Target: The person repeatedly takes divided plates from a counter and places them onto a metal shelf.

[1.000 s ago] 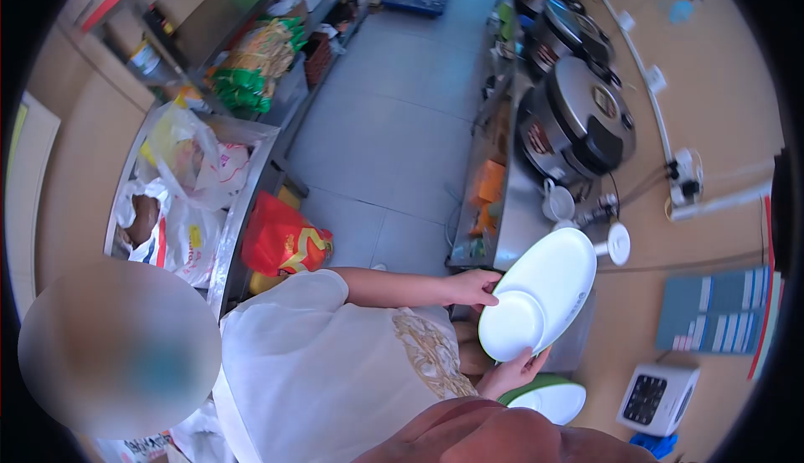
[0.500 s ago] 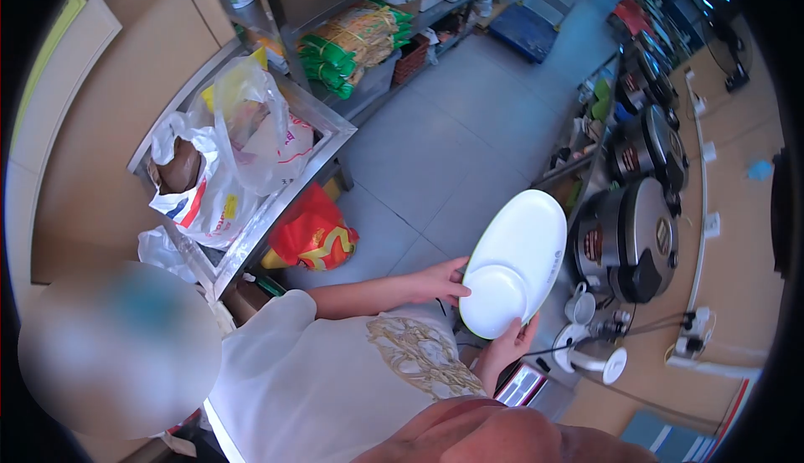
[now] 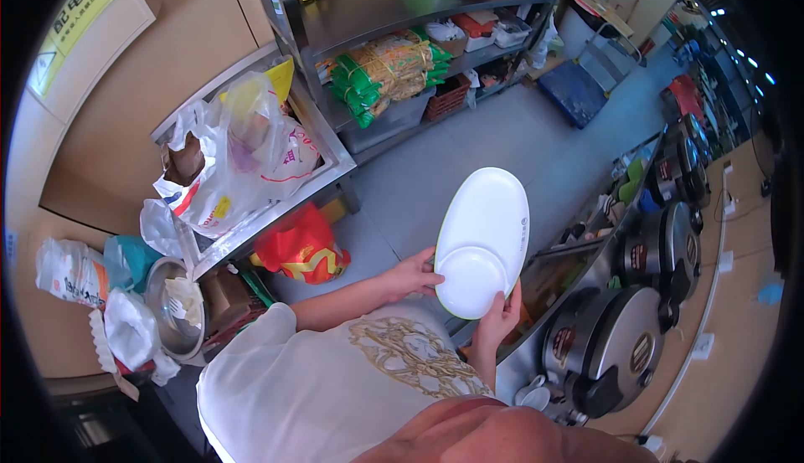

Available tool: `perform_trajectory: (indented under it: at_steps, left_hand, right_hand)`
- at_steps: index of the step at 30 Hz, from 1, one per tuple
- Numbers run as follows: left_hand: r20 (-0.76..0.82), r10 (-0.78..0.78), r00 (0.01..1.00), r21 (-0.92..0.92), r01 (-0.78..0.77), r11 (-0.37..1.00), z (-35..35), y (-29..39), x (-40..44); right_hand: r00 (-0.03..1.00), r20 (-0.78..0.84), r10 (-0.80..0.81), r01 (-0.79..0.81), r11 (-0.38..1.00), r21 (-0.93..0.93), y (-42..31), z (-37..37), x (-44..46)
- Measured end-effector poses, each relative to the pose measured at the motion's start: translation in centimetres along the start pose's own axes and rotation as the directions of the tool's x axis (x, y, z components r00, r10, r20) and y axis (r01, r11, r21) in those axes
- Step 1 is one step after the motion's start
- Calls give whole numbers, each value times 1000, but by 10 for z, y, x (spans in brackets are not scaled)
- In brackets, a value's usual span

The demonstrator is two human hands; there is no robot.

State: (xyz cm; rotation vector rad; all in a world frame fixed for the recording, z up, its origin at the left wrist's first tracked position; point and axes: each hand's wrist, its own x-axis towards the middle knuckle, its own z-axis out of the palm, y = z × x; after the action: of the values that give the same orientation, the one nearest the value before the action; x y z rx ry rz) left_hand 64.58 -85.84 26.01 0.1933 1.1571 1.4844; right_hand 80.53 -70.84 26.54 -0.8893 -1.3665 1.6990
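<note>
A white oval plate (image 3: 488, 203) with small dark lettering on its right edge is held up in front of my body. At its near end is a round white dish (image 3: 471, 282); I cannot tell whether it is a separate piece or moulded in. My left hand (image 3: 412, 275) grips the plate's left edge, thumb on top. On the near right side, my right hand (image 3: 500, 319) pinches the rim, its thumb by the round dish. The fingers beneath are partly hidden.
Large rice cookers (image 3: 605, 350) line the counter on the right. Plastic bags (image 3: 251, 157) fill a metal-framed table at left, with a red bag (image 3: 301, 245) below. A metal bowl (image 3: 173, 312) is at lower left. Steel shelving (image 3: 402, 2) and a blue trolley (image 3: 574, 93) stand farther off.
The view has shifted, bringing the metal bowl and bags at lower left into sight. The plate appears slightly further left and more upright in view, with both hands keeping their hold.
</note>
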Motion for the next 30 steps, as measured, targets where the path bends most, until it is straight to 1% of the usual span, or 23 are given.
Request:
perform_trajectory:
  at_steps: [2,6,10,13,16,20,23,26,30]
  left_hand:
    - [-24,18,1000,-16,-18,1000,12,14,16]
    - [-87,61,994,-69,-67,995,23,22,45]
    - [-168,80,983,-148,-105,983,16,27,58]
    - [-215,94,972,-171,-132,976,9,34,65]
    - [-297,88,951,-180,-147,973,1,39,73]
    - [-327,101,940,-207,-176,962,-15,59,83]
    - [-338,118,934,-196,-193,962,-30,72,104]
    - [-305,148,941,-164,-205,965,-51,95,128]
    - [-273,192,943,-137,-235,962,-77,140,155]
  right_hand:
    - [999,39,-9,9,1000,-6,-4,-4,31]
    - [993,115,25,-21,999,-36,-2,-9,81]
    - [978,187,92,-89,996,-25,10,-1,113]
    - [963,238,129,-124,992,-38,20,11,132]
    - [946,284,154,-152,988,-28,25,27,148]
    - [925,337,177,-171,984,-49,26,55,170]
    - [925,330,188,-173,982,-77,19,78,188]
    - [932,330,150,-129,988,-83,23,97,212]
    - [949,307,75,-51,995,-86,14,143,242]
